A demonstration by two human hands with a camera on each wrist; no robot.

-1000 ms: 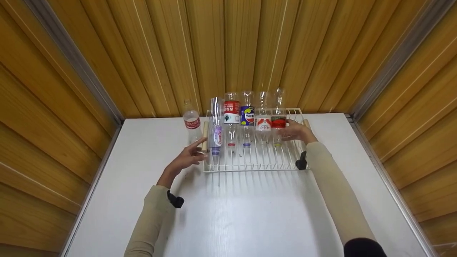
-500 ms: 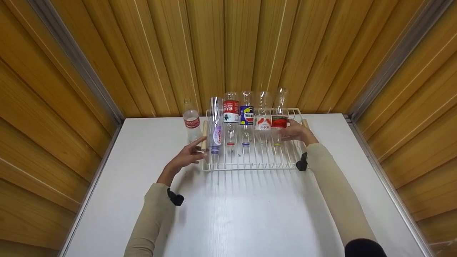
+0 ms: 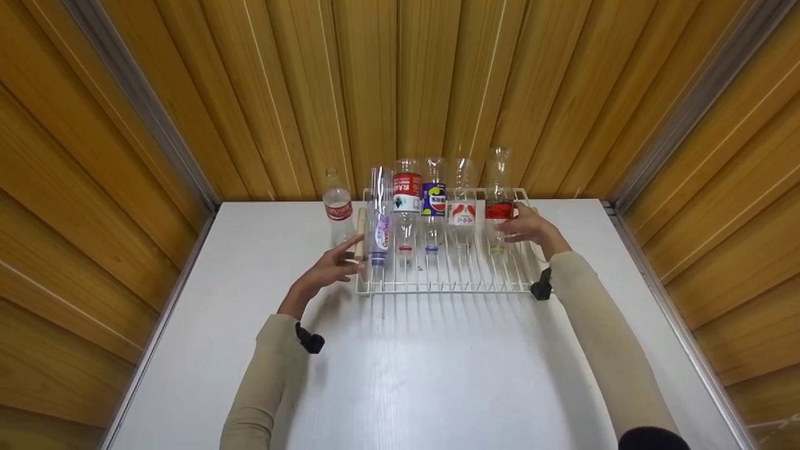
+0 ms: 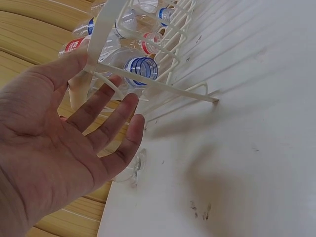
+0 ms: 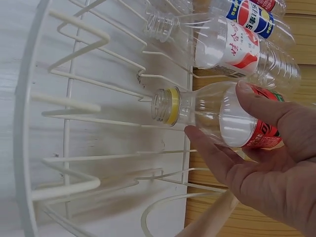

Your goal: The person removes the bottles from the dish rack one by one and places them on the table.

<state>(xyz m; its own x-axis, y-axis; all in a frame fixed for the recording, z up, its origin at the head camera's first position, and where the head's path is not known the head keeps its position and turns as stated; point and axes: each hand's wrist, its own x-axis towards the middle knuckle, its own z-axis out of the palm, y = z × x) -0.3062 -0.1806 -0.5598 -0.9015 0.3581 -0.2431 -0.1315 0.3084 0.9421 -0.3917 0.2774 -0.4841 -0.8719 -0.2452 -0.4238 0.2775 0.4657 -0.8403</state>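
My right hand (image 3: 531, 226) holds a clear plastic bottle (image 3: 499, 211) with a red-and-green label, mouth down, over the right part of a white wire rack (image 3: 437, 291). In the right wrist view, thumb and fingers grip that bottle around its label, and its uncapped mouth has a yellow ring (image 5: 172, 106). My left hand (image 3: 325, 270) is at the rack's left end, with its thumb side against the frame beside a wooden handle (image 3: 360, 228) and the other fingers loosely bent. Several more bottles, such as the white-and-red-labelled bottle (image 3: 462, 214), lean mouth down in the rack.
A red-labelled bottle (image 3: 338, 211) stands upright on the white table (image 3: 400, 375), left of the rack. Wood-patterned panels (image 3: 425, 81) enclose the back and sides. Another wooden handle (image 5: 212, 219) is at the rack's right end.
My right hand has shifted a little to the right with the bottle, which stands farther from its neighbour and straighter. My left hand has stayed at the rack's left end.
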